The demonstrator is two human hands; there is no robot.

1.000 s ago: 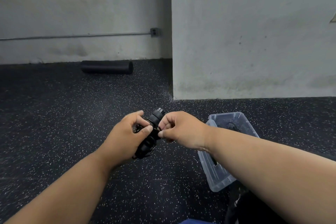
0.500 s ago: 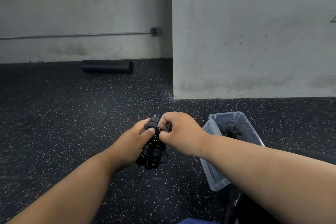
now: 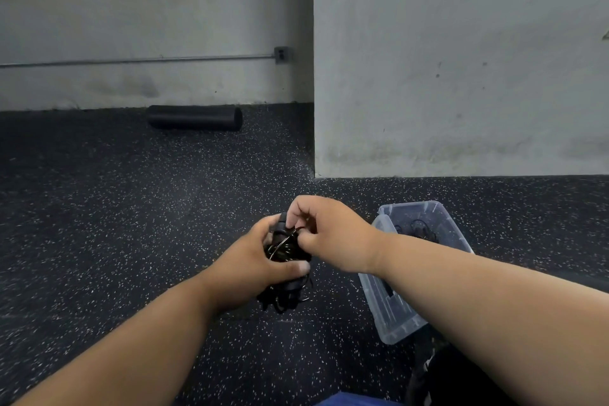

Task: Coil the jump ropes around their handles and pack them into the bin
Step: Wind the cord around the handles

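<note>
Speckled black rubber floor (image 3: pixel 131 224), grey walls. Coiled jump rope (image 3: pixel 286 252) held above the floor: left hand (image 3: pixel 253 269) grips the bundle, right hand (image 3: pixel 324 232) pinches the cord at its top. Clear bin (image 3: pixel 392 313) just right; foam roller (image 3: pixel 194 117) by far wall.

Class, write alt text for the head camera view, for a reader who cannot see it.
Two hands hold a black jump rope bundled around its handles: the left hand grips it, the right hand pinches the cord near the top. A clear plastic bin sits on the speckled floor to the right.
</note>
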